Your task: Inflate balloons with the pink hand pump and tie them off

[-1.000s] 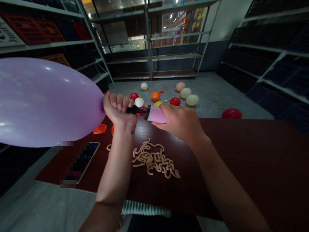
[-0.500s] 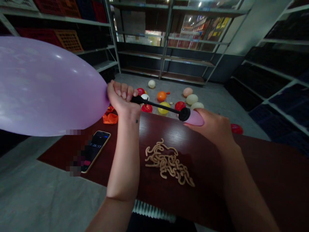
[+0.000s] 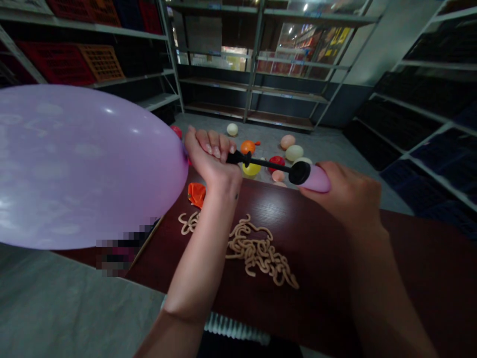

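A large purple balloon (image 3: 93, 164), printed with pale marks, fills the left side. My left hand (image 3: 212, 154) is closed where the balloon's neck meets the nozzle end of a hand pump; the neck itself is hidden by the fingers. The balloon pump (image 3: 274, 164) runs from there to the right, its black rod showing between the black collar and the pink handle. My right hand (image 3: 343, 194) is wrapped around that pink handle. Below the hands, a tangle of tan modelling balloons (image 3: 261, 253) lies on the dark table (image 3: 316, 278).
Limp orange balloons (image 3: 197, 194) lie on the table beside my left forearm. A phone, mostly covered by the purple balloon, is at the left edge. Several inflated balloons, one orange (image 3: 247, 147), are on the floor beyond. Metal shelves (image 3: 290, 93) line the back.
Both hands and the pump have shifted right. The purple balloon has moved right and down, looks larger, and now covers most of the phone.
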`<state>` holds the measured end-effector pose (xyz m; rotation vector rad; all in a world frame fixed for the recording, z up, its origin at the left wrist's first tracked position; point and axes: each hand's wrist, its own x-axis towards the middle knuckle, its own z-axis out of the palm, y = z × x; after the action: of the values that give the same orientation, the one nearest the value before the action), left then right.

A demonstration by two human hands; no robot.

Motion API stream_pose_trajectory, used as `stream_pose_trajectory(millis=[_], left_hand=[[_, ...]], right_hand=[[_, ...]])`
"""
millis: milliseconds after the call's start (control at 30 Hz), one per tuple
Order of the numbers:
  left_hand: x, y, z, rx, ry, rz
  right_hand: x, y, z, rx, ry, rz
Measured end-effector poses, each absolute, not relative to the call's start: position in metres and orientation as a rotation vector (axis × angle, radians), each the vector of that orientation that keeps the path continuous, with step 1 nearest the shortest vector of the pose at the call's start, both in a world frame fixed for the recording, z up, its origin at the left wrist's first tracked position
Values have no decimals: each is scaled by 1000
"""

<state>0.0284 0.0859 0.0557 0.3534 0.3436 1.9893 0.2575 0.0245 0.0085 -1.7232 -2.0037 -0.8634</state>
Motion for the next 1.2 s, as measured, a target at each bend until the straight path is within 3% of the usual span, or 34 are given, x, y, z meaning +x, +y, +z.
stream_pose_trajectory(millis=[167, 500, 1200], left_hand=[[53, 78, 53, 399, 396, 1907], [76, 82, 30, 595, 291, 1807], [-12, 108, 41, 678, 358, 1914]], right_hand=[[244, 16, 19, -1674, -2010, -926], [218, 7, 22, -1722, -2080, -653], [253, 29, 7, -1641, -2072, -726]])
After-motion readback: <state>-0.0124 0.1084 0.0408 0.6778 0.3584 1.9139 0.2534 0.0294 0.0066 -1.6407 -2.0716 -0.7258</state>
